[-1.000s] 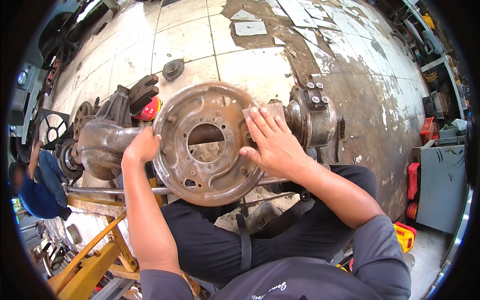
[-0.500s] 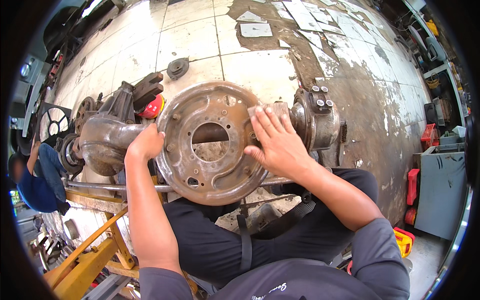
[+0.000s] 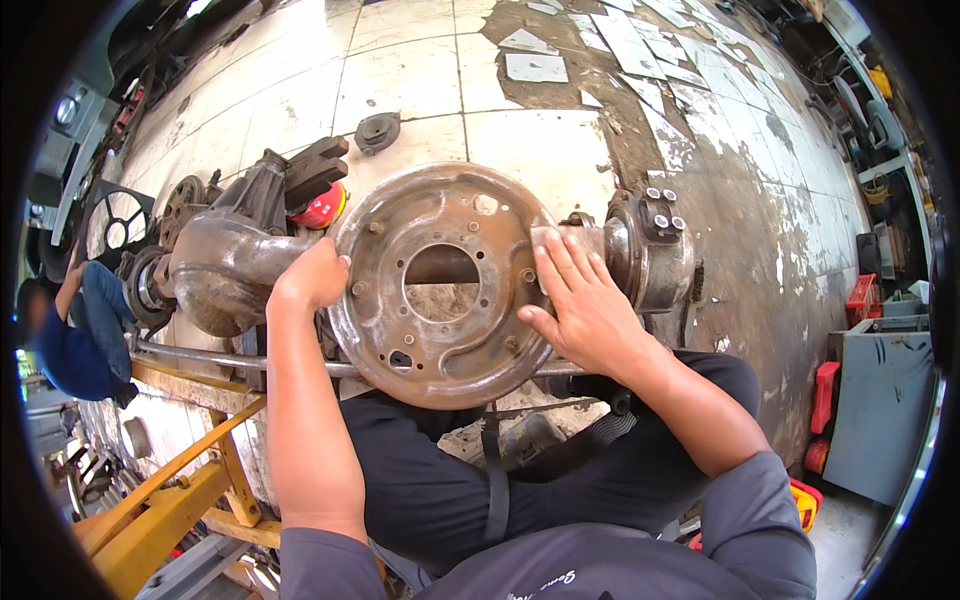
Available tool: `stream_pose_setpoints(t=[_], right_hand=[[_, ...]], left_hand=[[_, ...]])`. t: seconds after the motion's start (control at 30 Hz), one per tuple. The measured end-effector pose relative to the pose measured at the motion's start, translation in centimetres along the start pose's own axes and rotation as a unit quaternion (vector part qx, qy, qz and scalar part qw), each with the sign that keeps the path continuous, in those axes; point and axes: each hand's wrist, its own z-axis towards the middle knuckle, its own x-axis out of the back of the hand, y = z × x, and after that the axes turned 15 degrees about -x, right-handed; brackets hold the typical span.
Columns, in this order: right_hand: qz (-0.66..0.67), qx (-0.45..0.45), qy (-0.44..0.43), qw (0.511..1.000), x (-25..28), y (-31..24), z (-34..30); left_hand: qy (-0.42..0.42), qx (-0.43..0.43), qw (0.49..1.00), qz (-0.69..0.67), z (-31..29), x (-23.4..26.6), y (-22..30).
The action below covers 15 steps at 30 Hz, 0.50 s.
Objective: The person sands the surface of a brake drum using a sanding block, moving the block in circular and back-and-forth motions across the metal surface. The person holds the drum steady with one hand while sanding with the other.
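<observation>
A round, brownish metal brake backing plate [image 3: 440, 208] with a large central hole and several bolts stands before me, tilted over my legs. My left hand [image 3: 313, 276] is closed around its left rim, the thumb resting on the edge. Flat against the upper right of the plate lies my right hand [image 3: 592, 312], fingers stretched out and pressing on a brownish piece of what looks like sandpaper [image 3: 590, 238]. Part of that piece is hidden beneath the fingers. Behind the plate runs a heavy axle housing [image 3: 210, 262], with a hub end [image 3: 655, 250] at the right.
A small round metal part [image 3: 377, 132] and a red container [image 3: 322, 206] sit beyond the axle. Yellow metal framing [image 3: 190, 510] is at the lower left. Another person [image 3: 75, 345] crouches at the far left. A grey cabinet [image 3: 870, 410] stands at the right.
My right hand and the brownish piece have slid a little nearer to me along the plate's right side. My left hand keeps its hold. The whole view has shifted slightly.
</observation>
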Motion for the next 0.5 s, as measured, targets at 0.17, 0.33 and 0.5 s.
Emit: stream_pose_setpoints(t=[0.17,0.33,0.5], right_hand=[[-0.001,-0.025,-0.014,1.0,0.2,0.2,0.1],[0.002,-0.029,0.001,1.0,-0.2,0.4,1.6],[-0.025,-0.028,-0.064,0.997,1.0,1.0,-1.7]], left_hand=[[-0.016,0.017,1.0,0.013,0.1,0.3,1.1],[0.041,-0.029,0.999,0.02,-0.1,-0.6,-0.3],[0.019,-0.022,0.999,0.031,-0.1,0.0,1.0]])
